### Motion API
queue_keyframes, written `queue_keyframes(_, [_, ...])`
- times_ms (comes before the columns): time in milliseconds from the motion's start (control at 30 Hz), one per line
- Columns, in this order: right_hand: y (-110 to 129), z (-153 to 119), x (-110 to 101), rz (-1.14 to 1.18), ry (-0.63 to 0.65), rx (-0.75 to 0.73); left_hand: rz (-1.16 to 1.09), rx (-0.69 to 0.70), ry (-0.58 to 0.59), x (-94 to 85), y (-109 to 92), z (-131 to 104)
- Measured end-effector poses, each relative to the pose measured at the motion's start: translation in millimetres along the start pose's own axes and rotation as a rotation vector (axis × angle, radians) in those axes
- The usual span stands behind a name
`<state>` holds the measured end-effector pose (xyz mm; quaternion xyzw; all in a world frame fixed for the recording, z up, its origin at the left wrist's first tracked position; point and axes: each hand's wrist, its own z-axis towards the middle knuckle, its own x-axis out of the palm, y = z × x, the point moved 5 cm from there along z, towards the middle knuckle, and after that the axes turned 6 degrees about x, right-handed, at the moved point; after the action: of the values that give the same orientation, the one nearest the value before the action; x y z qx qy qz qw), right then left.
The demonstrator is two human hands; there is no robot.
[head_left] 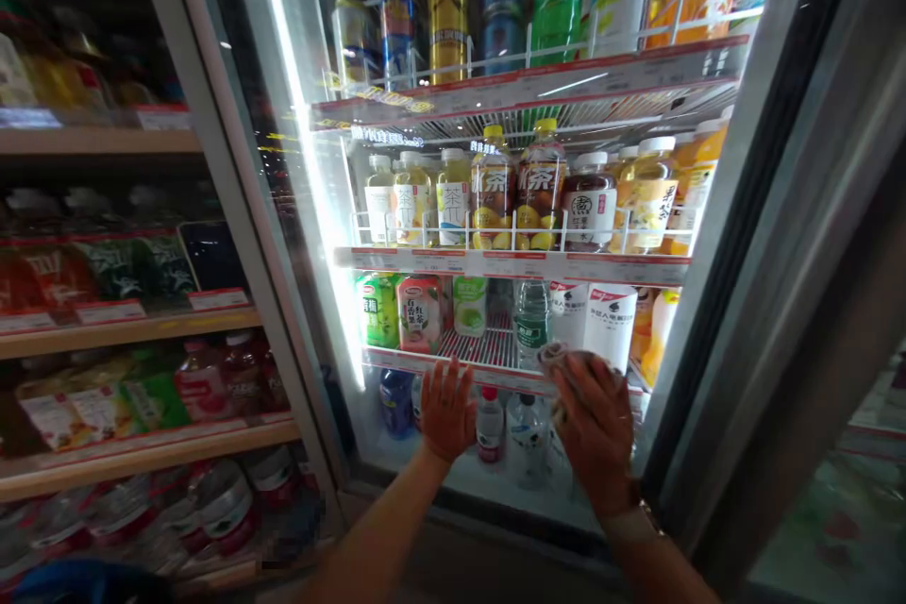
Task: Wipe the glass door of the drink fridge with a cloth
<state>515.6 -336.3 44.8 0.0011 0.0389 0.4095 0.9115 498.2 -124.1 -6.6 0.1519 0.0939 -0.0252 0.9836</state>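
In front of a lit drinks fridge, my left hand (447, 411) is spread flat, fingers pointing up, apparently against the glass door (453, 481). It looks empty. My right hand (598, 425) presses a crumpled greyish cloth (554, 359) to the same glass, farther right. Part of the cloth is hidden under the palm and fingers. Behind my right hand stand a clear water bottle with a green label (532, 326) and a white carton (609, 321). A red-capped bottle (490, 425) shows between my two hands, on the bottom level.
Tea bottles (494, 189) line the middle fridge shelf, with cans (448, 28) and larger bottles above. The dark door frame (771, 208) edges the right side. To the left, wooden shelves (127, 330) hold several packs of bottles.
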Motion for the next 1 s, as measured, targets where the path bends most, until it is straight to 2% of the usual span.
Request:
queue_keyframes(100, [5, 13, 7, -0.002, -0.104, 0.079, -0.004, 0.0, 0.001, -0.4, 0, 0])
queue_keyframes(200, [26, 4, 24, 0.004, -0.027, 0.069, 0.016, 0.001, 0.006, -0.1, -1, -1])
queue_keyframes(300, [47, -15, 38, 0.066, 0.085, -0.003, 0.019, -0.001, 0.006, -0.3, -1, -1])
queue_keyframes(400, [56, -40, 44, 0.116, 0.162, -0.066, 0.01, 0.009, -0.009, -1.8, -1, 0])
queue_keyframes(600, [49, -98, 42, 0.118, 0.314, -0.177, 0.017, 0.012, -0.007, -2.9, -1, 2])
queue_keyframes(700, [45, -111, 38, 0.097, 0.368, -0.243, 0.005, 0.009, -0.016, -2.9, -2, 2])
queue_keyframes(767, [44, -106, 35, 0.104, 0.374, -0.258, 0.003, 0.012, -0.026, -3.3, -2, 3])
queue_keyframes(833, [42, -89, 31, 0.114, 0.342, -0.228, 0.003, 0.01, -0.029, -3.6, -2, 3])
queue_keyframes(1000, [25, -23, 19, 0.02, 0.119, -0.056, 0.009, 0.006, -0.025, -2.8, -2, 2])
